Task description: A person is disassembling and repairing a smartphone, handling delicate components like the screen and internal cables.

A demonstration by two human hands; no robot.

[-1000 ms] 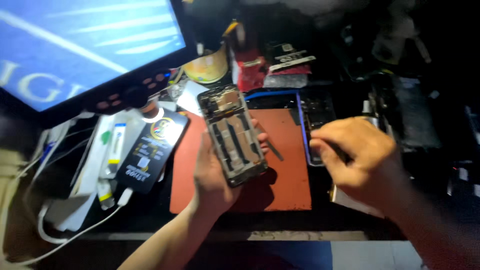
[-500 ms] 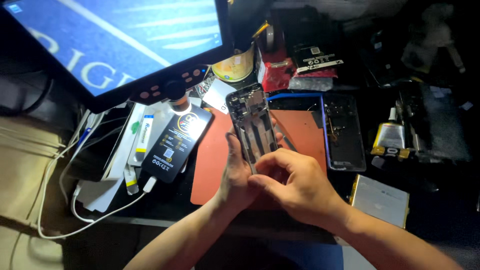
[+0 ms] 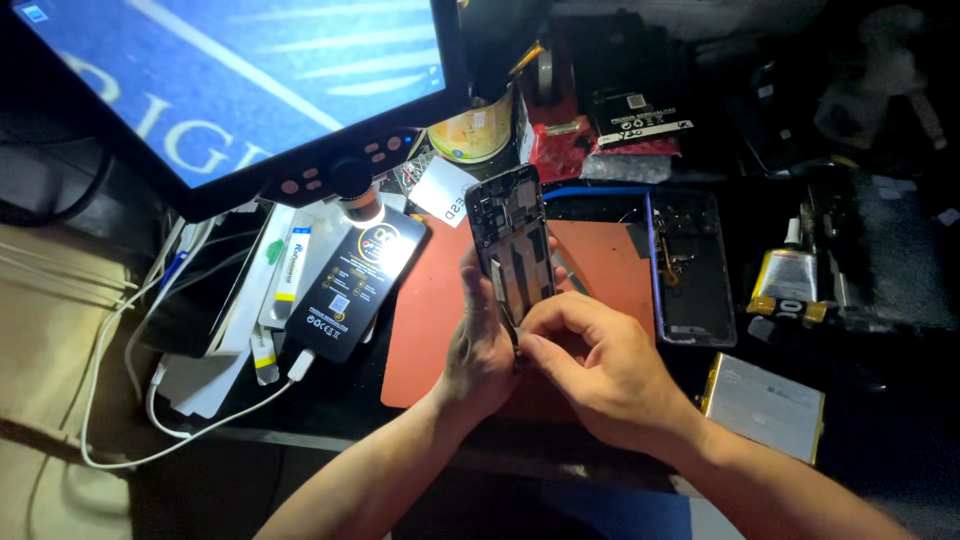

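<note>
1. The opened phone frame point(image 3: 512, 243) stands near the centre of the frame, tilted slightly, its exposed inner side facing the camera and its upper end toward the top of the picture.
2. The left hand point(image 3: 480, 345) grips the frame's lower part from behind and from the left. The fingers are wrapped closed around its edge, with the thumb lying along the left side.
3. The right hand point(image 3: 598, 360) sits just right of and below the frame, touching its lower end. Its fingers are curled in, with the fingertips point(image 3: 530, 322) pinched at the bottom of the frame; whether they hold a small part or tool cannot be told.
4. Beneath both hands lies an orange-red work mat point(image 3: 425, 330), in the centre of the picture.
5. A dark phone back cover point(image 3: 690, 270) lies flat to the right of the frame, apart from it.
6. A black battery pack point(image 3: 355, 285) with a white cable point(image 3: 170, 430) lies to the left of the mat.
7. A monitor point(image 3: 240, 80) with a blue screen fills the upper left of the frame.
8. A small glue bottle point(image 3: 790, 275) lies at the right, and a silver flat battery point(image 3: 765, 405) lies at the lower right.
9. A round yellowish tin point(image 3: 475, 130) stands at the top centre, behind the frame.
</note>
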